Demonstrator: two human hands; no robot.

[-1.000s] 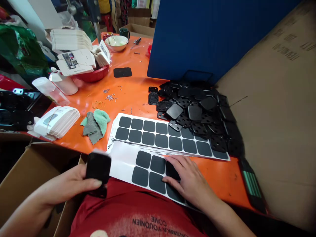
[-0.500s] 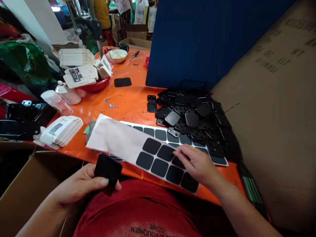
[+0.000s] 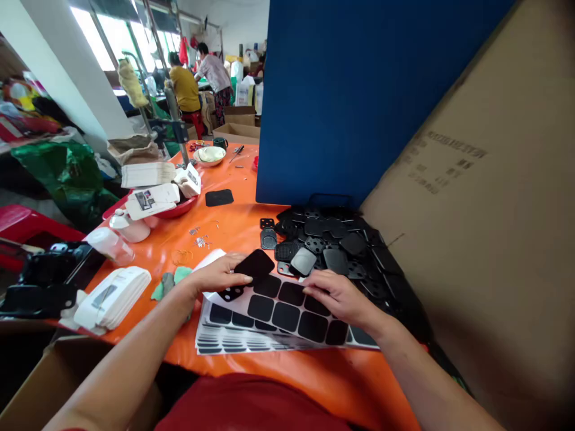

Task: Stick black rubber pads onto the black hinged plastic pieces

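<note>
My left hand (image 3: pixel 220 273) is closed on a black square plate (image 3: pixel 255 266) with rounded corners, thumb on top. A black piece with holes (image 3: pixel 230 293) shows just under that hand; whether it belongs to the plate I cannot tell. My right hand (image 3: pixel 336 293) pinches the upper edge of a white sheet of black rounded-square stickers (image 3: pixel 286 316). The held plate is over the sheet's left part, close to its top row. Beneath lies a stack of similar sticker sheets (image 3: pixel 238 346) on the orange tabletop (image 3: pixel 179 350).
A heap of black plates (image 3: pixel 332 239) lies beyond my right hand, against a blue board (image 3: pixel 345 102). A large cardboard box (image 3: pixel 489 215) walls the right side. At left are folded white cartons (image 3: pixel 112 299), bottles (image 3: pixel 130 226) and small metal bits (image 3: pixel 201 242). Two people work in the background.
My left hand has brought the black plate up and right, from near my lap to over the sticker sheet. The sheet now rests lower, over the stack. The view has tilted up.
</note>
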